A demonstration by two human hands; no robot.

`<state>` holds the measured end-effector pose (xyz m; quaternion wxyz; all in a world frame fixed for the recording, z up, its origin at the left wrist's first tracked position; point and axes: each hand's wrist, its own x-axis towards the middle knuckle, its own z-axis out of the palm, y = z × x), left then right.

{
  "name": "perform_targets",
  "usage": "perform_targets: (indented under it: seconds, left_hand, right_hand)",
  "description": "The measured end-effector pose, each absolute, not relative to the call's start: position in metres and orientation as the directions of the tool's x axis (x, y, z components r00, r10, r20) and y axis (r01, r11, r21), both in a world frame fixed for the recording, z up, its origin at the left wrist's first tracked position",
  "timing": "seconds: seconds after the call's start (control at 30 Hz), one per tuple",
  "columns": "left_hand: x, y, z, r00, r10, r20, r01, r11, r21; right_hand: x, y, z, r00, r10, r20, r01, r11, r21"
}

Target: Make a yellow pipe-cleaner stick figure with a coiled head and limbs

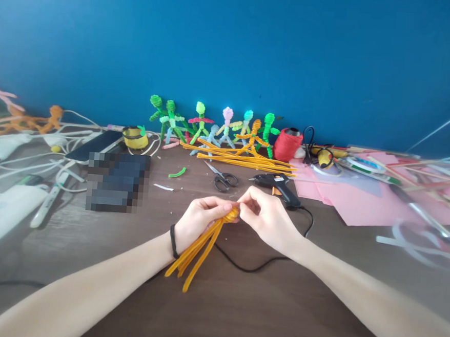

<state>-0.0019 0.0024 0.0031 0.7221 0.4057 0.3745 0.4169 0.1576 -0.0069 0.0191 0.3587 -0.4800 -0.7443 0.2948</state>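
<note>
My left hand [200, 220] is closed round a bunch of orange pipe cleaners [200, 249], whose loose ends hang down toward me over the brown table [238, 303]. My right hand [266, 215] pinches the coiled orange top of the bunch [232, 214] between thumb and fingertips. A black band circles my left wrist. Both hands meet above the middle of the table, just in front of the scissors [224, 178] and the black glue gun [280, 185].
A row of pipe-cleaner figures [212, 126] stands against the blue wall, with loose orange pipe cleaners [244, 159] before them. Red yarn [287, 144], pink paper [361, 198] and sticks lie right. A phone [93, 146], white cables and a pixelated block [116, 181] lie left. The glue gun's cord [249, 265] runs under my hands.
</note>
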Motion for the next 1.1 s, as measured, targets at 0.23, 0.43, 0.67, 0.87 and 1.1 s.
perform_targets:
  seconds: [0.23,0.43,0.67,0.87,1.1]
  left_hand:
    - [-0.003,0.002,0.006,0.364,0.901,-0.237,-0.262,0.343,0.902]
    - [-0.003,0.002,0.006,0.35,0.907,-0.232,-0.261,0.333,0.906]
    - [-0.003,0.002,0.005,0.358,0.908,-0.216,-0.259,0.319,0.912]
    - [-0.003,0.002,0.004,0.369,0.906,-0.207,-0.275,0.319,0.907]
    - [-0.002,0.002,0.003,0.365,0.907,-0.212,-0.27,0.32,0.908]
  right_hand:
    - [0.168,0.0,0.027,-0.3,0.903,0.309,0.536,0.427,-0.728]
    - [0.169,0.001,0.026,-0.396,0.883,0.251,0.505,0.438,-0.744]
    - [0.168,-0.001,0.025,-0.418,0.868,0.268,0.476,0.46,-0.749]
    - [0.167,-0.002,0.023,-0.421,0.849,0.32,0.503,0.512,-0.696]
    - [0.169,-0.002,0.024,-0.47,0.796,0.381,0.548,0.601,-0.582]
